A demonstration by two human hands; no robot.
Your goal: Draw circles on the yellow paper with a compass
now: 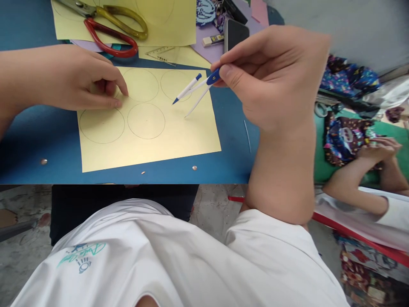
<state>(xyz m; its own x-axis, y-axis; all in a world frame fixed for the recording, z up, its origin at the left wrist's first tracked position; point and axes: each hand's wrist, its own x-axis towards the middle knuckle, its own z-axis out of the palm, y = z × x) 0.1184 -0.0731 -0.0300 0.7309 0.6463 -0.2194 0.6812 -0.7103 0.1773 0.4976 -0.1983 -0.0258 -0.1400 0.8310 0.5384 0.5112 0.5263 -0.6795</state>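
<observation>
A drawing compass (pixel 213 77) with a blue head and white legs is pinched at its top between the thumb and fingers of my right hand (pixel 265 76). Its pencil holder (pixel 188 90) and needle leg point down, tilted, over the right part of a yellow paper sheet (pixel 188 136). Several thin pencil circles are drawn on the sheet. My left hand (pixel 92 81) rests at the sheet's upper left, thumb and index finger apart and touching the paper, other fingers curled under. Whether the compass tips touch the paper I cannot tell.
Scissors (pixel 110 32) with red and yellow handles lie on another yellow sheet (pixel 172 25) at the back. A clear set square (pixel 162 54), an eraser (pixel 213 40) and a dark flat device (pixel 235 36) are nearby. On the right, another person's hands (pixel 378 149) rest by a patterned pouch (pixel 343 138).
</observation>
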